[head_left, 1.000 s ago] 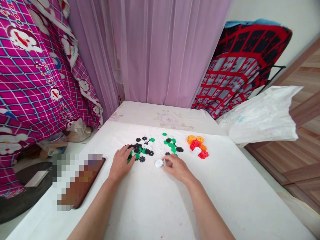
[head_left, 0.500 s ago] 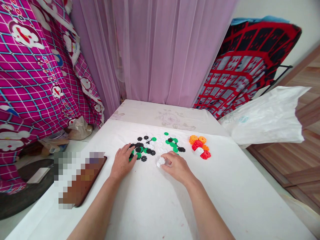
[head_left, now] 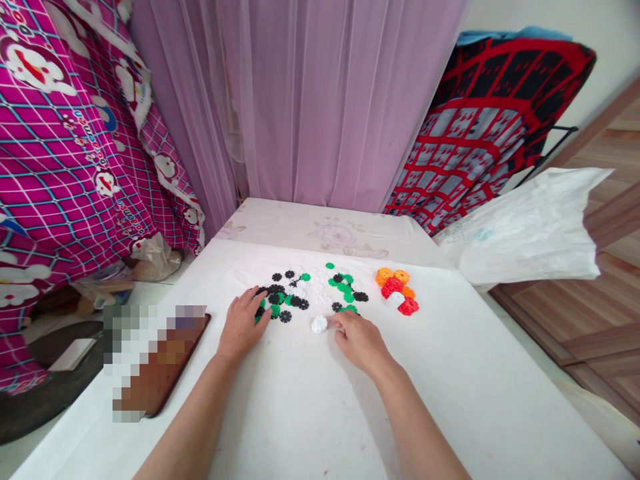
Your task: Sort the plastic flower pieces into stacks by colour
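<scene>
Black, green and white plastic snowflake discs (head_left: 310, 290) lie scattered on the white table (head_left: 310, 393). My left hand (head_left: 243, 323) rests flat on the table, fingers spread, its fingertips on the black and green discs at the pile's left edge. My right hand (head_left: 360, 340) lies just right of a small stack of white discs (head_left: 319, 324), fingers loosely curled, fingertips beside the stack and apart from it. A cluster of orange, red and white discs (head_left: 397, 292) sits to the right of the pile.
A brown flat object (head_left: 160, 363), partly pixelated, lies at the table's left edge. A white plastic bag (head_left: 525, 230) sits at the right. Pink curtains, a magenta blanket and a red-black blanket hang behind the table.
My right hand had its fingertips on the white disc stack half a second ago; it has now drawn back to the right, leaving the stack on the table. The left hand has stayed put.
</scene>
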Demonstrator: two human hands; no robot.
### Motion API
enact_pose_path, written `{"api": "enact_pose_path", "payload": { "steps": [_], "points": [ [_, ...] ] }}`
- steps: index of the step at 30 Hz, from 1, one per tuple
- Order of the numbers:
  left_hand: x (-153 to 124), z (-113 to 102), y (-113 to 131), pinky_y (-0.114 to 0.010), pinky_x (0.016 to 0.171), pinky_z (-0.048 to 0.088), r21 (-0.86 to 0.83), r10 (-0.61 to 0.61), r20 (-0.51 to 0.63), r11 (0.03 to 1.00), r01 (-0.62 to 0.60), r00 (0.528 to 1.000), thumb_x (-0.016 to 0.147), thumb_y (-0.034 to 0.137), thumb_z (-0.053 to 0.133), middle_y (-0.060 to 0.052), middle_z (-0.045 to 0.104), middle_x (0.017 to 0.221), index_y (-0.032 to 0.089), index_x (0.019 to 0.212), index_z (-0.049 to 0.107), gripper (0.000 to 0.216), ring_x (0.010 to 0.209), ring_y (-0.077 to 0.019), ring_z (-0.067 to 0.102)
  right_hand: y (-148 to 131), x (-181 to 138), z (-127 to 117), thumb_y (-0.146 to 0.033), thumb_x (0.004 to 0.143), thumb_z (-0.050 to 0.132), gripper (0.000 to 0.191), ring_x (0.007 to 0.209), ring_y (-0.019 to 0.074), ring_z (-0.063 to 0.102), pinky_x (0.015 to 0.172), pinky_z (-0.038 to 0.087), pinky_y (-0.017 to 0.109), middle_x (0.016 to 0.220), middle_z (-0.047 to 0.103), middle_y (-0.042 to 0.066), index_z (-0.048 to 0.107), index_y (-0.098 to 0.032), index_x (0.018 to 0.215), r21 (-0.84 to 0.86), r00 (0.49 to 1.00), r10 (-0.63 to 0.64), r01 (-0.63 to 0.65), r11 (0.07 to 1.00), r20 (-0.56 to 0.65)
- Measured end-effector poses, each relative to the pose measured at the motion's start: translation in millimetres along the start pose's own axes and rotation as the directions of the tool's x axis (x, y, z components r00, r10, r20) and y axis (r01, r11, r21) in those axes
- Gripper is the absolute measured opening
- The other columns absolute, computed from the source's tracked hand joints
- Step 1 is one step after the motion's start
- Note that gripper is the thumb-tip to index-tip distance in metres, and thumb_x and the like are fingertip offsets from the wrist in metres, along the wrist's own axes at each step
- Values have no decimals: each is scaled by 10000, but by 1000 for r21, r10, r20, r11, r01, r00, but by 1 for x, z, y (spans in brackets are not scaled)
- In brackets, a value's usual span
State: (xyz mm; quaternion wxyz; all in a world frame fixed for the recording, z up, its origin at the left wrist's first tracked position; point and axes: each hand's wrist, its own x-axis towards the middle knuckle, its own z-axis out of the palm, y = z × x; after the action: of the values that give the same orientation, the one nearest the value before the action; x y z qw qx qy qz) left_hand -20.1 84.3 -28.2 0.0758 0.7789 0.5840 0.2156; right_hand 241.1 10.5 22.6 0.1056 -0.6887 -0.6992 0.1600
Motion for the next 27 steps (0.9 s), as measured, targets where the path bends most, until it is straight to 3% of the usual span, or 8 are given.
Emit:
{"api": "enact_pose_path", "payload": {
  "steps": [6, 14, 20, 27],
  "points": [
    [0, 0, 0, -544, 1128, 323, 0, -3, -3, 1000, 3, 1000, 900, 405, 428, -126, 504, 1455, 194, 1304, 573, 478, 1353, -293, 445, -15, -1, 2, -108, 860, 467, 249, 883, 206, 627, 683, 384, 287, 1010, 670, 89, 672, -206, 961, -199, 999, 7, 2, 980, 43],
    [-1, 2, -1, -541, 1126, 326, -9, 4, -14, 1000, -4, 1000, 899, 411, 435, -119, 510, 1451, 213, 1298, 578, 469, 1342, -291, 459, -16, -1, 2, -109, 861, 464, 266, 904, 202, 629, 702, 387, 284, 1016, 673, 80, 672, -214, 988, -188, 999, 19, -10, 982, 45],
    [-1, -2, 3, -578, 1130, 296, 28, 56, -10, 998, -55, 998, 915, 412, 439, -99, 487, 1476, 237, 1308, 582, 454, 1384, -319, 404, -1, 1, 12, -79, 830, 461, 306, 892, 183, 638, 754, 410, 276, 1022, 696, 38, 684, -239, 965, -4, 999, 12, -12, 1000, -37],
    [5, 8, 28, -568, 1180, 178, 64, 332, 98, 939, -339, 938, 937, 500, 414, -63, 453, 1506, 289, 1399, 493, 514, 1425, -290, 341, 22, 12, 44, -147, 790, 451, 240, 831, 164, 636, 788, 468, 273, 898, 696, 16, 670, -234, 835, 310, 937, 20, 95, 946, -348]
  ]
}}
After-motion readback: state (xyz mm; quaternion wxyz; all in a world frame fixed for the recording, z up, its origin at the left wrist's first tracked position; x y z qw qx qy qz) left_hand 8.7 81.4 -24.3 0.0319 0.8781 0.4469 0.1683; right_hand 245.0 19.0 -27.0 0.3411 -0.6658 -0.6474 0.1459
